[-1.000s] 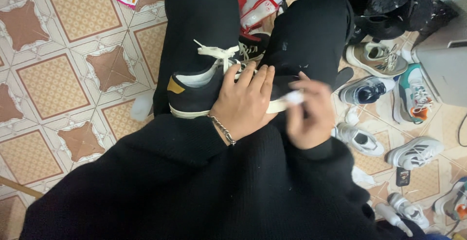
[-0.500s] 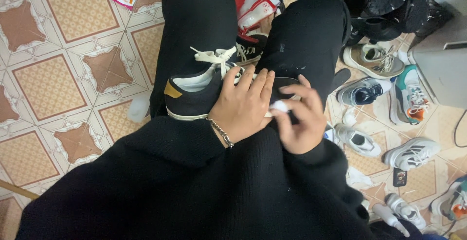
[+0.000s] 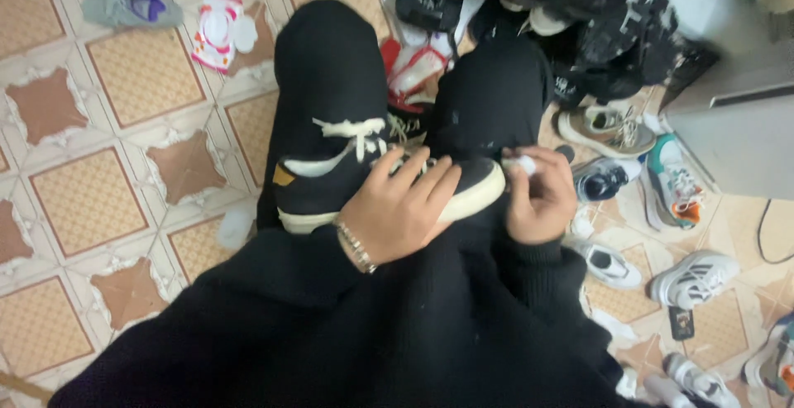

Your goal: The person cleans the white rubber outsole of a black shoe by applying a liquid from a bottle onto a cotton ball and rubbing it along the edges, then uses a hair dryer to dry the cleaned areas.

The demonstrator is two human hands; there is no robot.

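Matt dark cloth sneaker (image 3: 331, 189) with smooth pale rubber sole, glossy patterned floor tiles (image 3: 91, 201)

Right hand (image 3: 542, 201) moved off the side of the dark sneaker (image 3: 380, 185) out past its toe, fingers now curled at the cream sole's front end, the small white wad (image 3: 523, 164) pinched higher than a second ago. Left hand (image 3: 401, 205) spread flatter over the shoe's middle, fingertips reaching closer to the laces. Sneaker toe now exposed, no longer covered by the right hand. Shoe turned a little more level across the lap.
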